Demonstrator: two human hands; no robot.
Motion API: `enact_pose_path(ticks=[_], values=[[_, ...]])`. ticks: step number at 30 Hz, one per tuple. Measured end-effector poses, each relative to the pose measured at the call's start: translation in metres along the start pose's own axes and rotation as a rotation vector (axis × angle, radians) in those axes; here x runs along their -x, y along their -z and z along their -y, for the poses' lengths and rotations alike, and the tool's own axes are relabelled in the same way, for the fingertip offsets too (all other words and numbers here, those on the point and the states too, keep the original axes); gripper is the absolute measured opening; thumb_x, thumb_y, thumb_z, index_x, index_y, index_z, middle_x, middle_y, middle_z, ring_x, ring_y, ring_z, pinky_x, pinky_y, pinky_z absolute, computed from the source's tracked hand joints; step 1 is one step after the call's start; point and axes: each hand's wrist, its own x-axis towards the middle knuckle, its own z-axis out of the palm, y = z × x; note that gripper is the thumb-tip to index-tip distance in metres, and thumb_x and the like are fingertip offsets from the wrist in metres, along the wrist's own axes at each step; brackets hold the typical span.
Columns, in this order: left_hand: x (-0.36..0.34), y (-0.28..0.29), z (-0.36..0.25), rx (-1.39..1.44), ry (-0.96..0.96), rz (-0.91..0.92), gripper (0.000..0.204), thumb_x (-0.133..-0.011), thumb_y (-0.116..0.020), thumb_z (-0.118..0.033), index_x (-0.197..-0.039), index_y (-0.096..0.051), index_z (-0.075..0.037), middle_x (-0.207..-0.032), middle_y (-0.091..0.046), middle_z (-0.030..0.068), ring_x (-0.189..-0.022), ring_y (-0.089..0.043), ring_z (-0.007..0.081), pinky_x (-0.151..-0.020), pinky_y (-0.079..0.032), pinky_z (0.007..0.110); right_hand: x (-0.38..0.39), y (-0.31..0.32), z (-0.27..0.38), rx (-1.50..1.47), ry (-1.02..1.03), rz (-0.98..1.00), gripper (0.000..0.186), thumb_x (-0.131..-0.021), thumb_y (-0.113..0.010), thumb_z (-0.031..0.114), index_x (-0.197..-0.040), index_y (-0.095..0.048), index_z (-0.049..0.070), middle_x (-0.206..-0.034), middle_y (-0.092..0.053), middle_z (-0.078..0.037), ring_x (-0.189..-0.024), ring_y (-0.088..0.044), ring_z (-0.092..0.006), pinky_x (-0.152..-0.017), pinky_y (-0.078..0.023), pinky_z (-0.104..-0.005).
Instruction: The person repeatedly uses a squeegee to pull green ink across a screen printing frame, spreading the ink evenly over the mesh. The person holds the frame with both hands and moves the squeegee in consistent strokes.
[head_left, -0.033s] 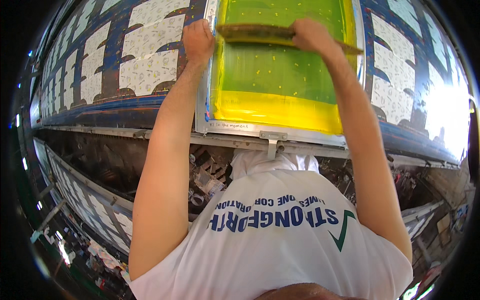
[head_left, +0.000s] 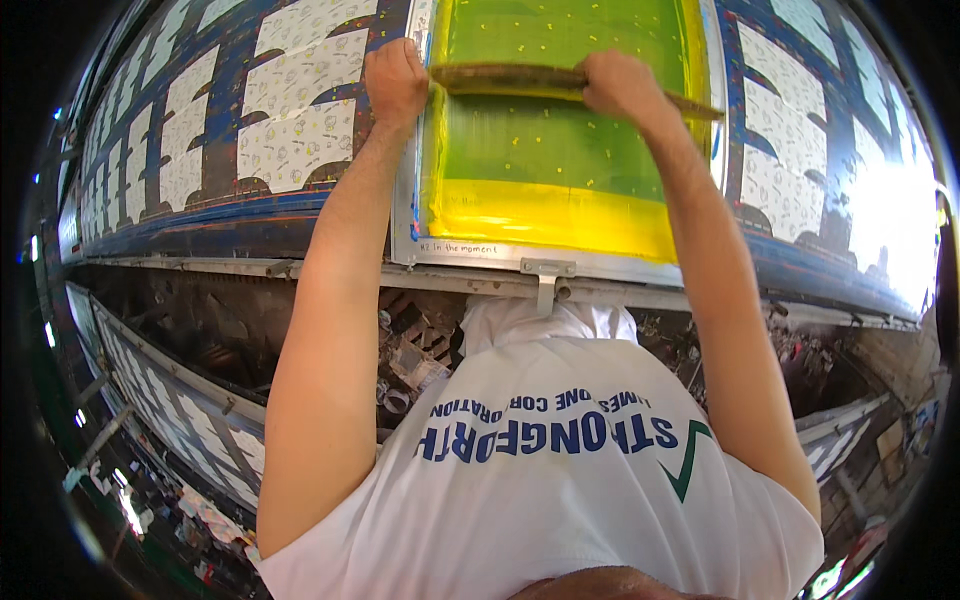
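Observation:
A screen-printing frame (head_left: pixel 467 253) with a metal rim holds a green mesh (head_left: pixel 555 150) and a band of yellow ink (head_left: pixel 545 220) along its near end. Across the upper mesh lies a long squeegee (head_left: pixel 500 80), its blade smeared yellow, with my right hand (head_left: pixel 625 90) closed over its right half. My left hand (head_left: pixel 397 85) is curled on the frame's left edge, beside the squeegee's left end. A metal bracket (head_left: pixel 546 275) sits at the middle of the frame's near edge.
Printed white fabric pieces (head_left: pixel 295 140) lie in rows on the long dark table to the left and right. A metal rail (head_left: pixel 640 295) runs along its near edge. Behind me at lower left is another table (head_left: pixel 170 390) with pieces, over a cluttered floor (head_left: pixel 420 350).
The squeegee and my right hand have moved a little toward me, down the screen. My left hand stays at the frame's edge.

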Motion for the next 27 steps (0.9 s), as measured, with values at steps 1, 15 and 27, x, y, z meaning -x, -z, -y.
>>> enact_pose_path(ticks=[1, 15, 27], values=[[0.001, 0.001, 0.0, -0.001, 0.011, 0.005, 0.02, -0.105, -0.056, -0.021, -0.098, -0.067, -0.005, -0.096, -0.07, 0.0173, -0.091, -0.061, 0.0416, -0.084, -0.049, 0.054, 0.026, -0.004, 0.016, 0.012, -0.039, 0.019, 0.023, -0.085, -0.068, 0.015, -0.104, -0.078, 0.008, -0.099, -0.077, -0.021, -0.095, -0.076, -0.0427, -0.082, -0.062, -0.0527], [-0.006, 0.004, -0.01, -0.083, 0.035, 0.035, 0.039, -0.106, -0.059, -0.037, -0.09, -0.069, -0.003, -0.094, -0.074, 0.0169, -0.091, -0.066, 0.0401, -0.081, -0.054, 0.053, 0.178, -0.044, 0.103, -0.041, -0.096, -0.112, 0.036, -0.08, -0.067, 0.002, -0.112, -0.08, 0.01, -0.103, -0.076, -0.014, -0.098, -0.073, -0.0367, -0.083, -0.059, -0.0505], [-0.005, -0.002, -0.002, -0.133, 0.001, 0.049, 0.042, -0.101, -0.063, -0.042, -0.089, -0.083, -0.008, -0.107, -0.076, 0.0106, -0.1, -0.067, 0.0361, -0.086, -0.055, 0.049, 0.209, -0.048, 0.112, -0.022, 0.001, -0.14, 0.022, -0.08, -0.073, 0.005, -0.101, -0.075, 0.01, -0.105, -0.069, -0.009, -0.105, -0.068, -0.0318, -0.08, -0.062, -0.0453]])
